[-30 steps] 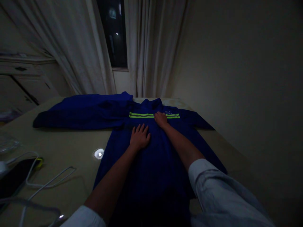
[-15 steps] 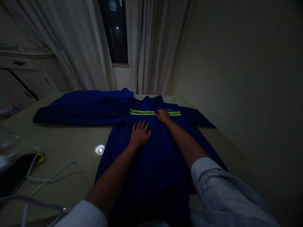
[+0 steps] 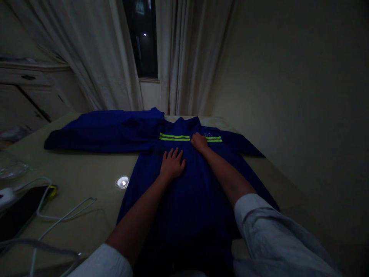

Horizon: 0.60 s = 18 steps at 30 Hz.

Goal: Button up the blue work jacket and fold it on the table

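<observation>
A dark blue jacket [image 3: 184, 200] with yellow-green reflective stripes [image 3: 174, 137] lies spread on a beige bed [image 3: 86, 173], its left sleeve [image 3: 98, 130] stretched out to the left. My left hand [image 3: 172, 164] lies flat on the jacket's chest, fingers spread, open. Farther up, my right hand [image 3: 198, 141] rests at the stripes near the collar, its fingers curled down on the cloth; whether they pinch it cannot be told in the dim light.
A small round shiny object [image 3: 122, 182] lies on the bed left of the jacket. White cables [image 3: 62, 215] and a dark flat device [image 3: 20, 207] lie at the near left. Curtains [image 3: 184, 57] and a dark window stand behind; a wall is to the right.
Both hands stay on the jacket in nearly the same spots. The view has shifted slightly.
</observation>
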Available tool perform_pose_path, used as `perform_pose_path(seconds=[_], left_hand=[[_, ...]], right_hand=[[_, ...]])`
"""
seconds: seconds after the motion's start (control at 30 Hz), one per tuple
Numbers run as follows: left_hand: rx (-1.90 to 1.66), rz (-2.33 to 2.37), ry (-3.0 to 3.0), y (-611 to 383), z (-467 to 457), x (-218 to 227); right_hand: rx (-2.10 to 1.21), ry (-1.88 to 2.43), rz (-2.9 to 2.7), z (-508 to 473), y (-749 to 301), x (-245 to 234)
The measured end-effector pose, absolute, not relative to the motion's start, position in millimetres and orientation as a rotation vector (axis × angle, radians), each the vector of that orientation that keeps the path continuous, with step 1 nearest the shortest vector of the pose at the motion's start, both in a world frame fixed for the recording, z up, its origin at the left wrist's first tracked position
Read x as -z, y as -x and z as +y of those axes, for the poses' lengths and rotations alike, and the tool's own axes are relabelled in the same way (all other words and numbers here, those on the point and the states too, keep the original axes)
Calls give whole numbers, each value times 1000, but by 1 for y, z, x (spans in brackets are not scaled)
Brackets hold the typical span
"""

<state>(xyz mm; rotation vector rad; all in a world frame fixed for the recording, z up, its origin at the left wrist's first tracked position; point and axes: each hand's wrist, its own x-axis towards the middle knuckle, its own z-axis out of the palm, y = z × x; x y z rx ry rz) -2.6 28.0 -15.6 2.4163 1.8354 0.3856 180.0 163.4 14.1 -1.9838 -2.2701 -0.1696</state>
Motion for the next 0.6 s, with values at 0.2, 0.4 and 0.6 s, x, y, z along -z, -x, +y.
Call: perform_pose_path(seconds=[0.2, 0.4, 0.6], left_hand=[[-397, 1829, -2417, 2, 28, 16], [-382, 1836, -2403, 2, 26, 13], [-378, 1845, -2400, 2, 26, 12]], right_hand=[[187, 1999, -2284, 162, -181, -17], [162, 1983, -2320, 167, -181, -17], [146, 1928, -2345, 169, -184, -13]])
